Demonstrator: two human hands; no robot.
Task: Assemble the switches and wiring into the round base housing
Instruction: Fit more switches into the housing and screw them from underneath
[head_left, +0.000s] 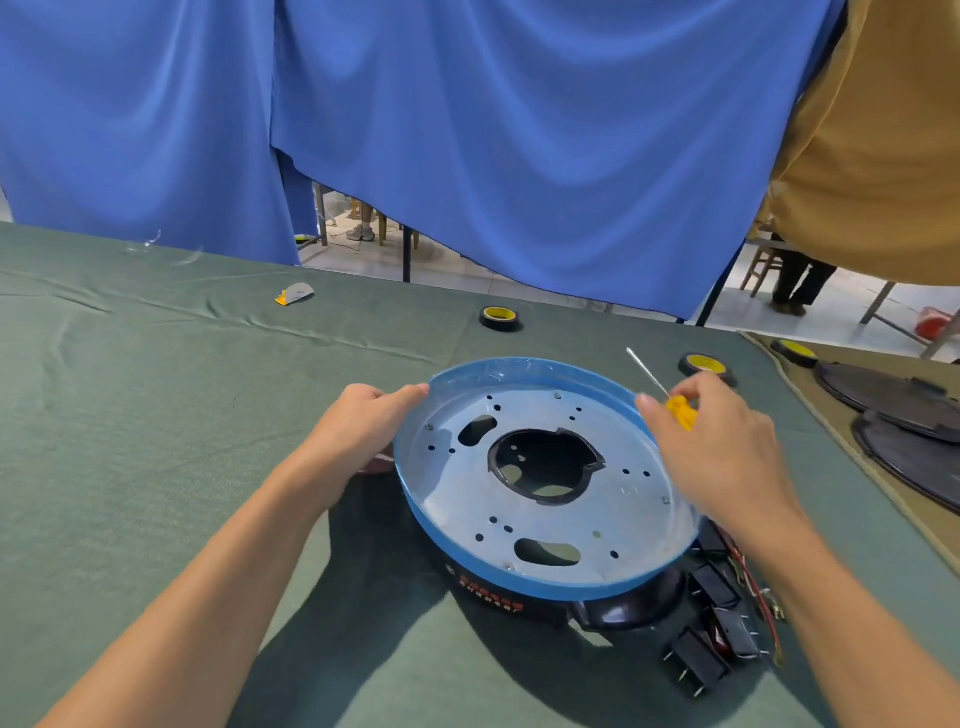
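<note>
The round base housing sits in front of me, black below, with a blue film-covered rim and a perforated metal plate with a black central opening. My left hand grips the housing's left rim. My right hand is at the right rim and holds a small yellow-handled screwdriver with its shaft pointing up and away. Several black rocker switches with red wires lie on the cloth right of the housing, partly hidden under my right forearm.
The table is covered in green cloth. Rolls of black tape lie beyond the housing. Dark round covers lie at the right edge. A yellow-and-grey scrap lies far left. Blue curtains hang behind the table.
</note>
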